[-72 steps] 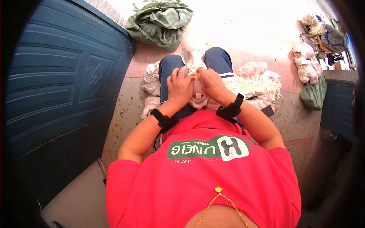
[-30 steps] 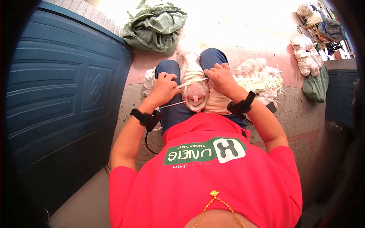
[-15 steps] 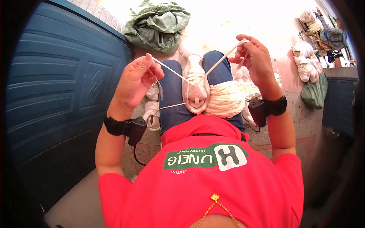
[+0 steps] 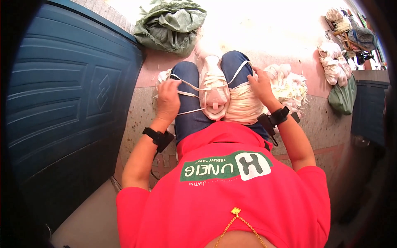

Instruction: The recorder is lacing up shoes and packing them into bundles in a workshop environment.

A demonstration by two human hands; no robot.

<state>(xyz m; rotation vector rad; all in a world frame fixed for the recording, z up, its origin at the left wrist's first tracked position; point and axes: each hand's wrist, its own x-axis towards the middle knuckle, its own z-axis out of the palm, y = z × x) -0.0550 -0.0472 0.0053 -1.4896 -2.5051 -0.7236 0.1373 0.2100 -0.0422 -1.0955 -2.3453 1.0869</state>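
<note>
A pale sneaker point(image 4: 214, 98) rests between my knees, its opening toward me and its toe pointing away. White shoelace point(image 4: 236, 75) runs out from both sides of it in slack curves. On the left, my left hand point(image 4: 168, 99) is closed beside the thigh, with lace at its fingers; the exact grip is partly hidden. My right hand point(image 4: 261, 86) pinches the other lace end near its fingertips, above the right thigh. Beneath that hand, a thick bundle of cream laces point(image 4: 247, 105) lies across my right thigh, against the shoe.
A green sack point(image 4: 170, 27) stands beyond my knees, near the blue panelled door point(image 4: 74, 82) on the left. More pale shoes point(image 4: 278, 74) lie right of my leg. Farther right are a bundle of white shoes point(image 4: 334, 66) and a green bag point(image 4: 343, 97).
Both hands have come down from their raised positions, the left toward the thigh and the right inward. The laces, formerly pulled taut in a V, now hang slack.
</note>
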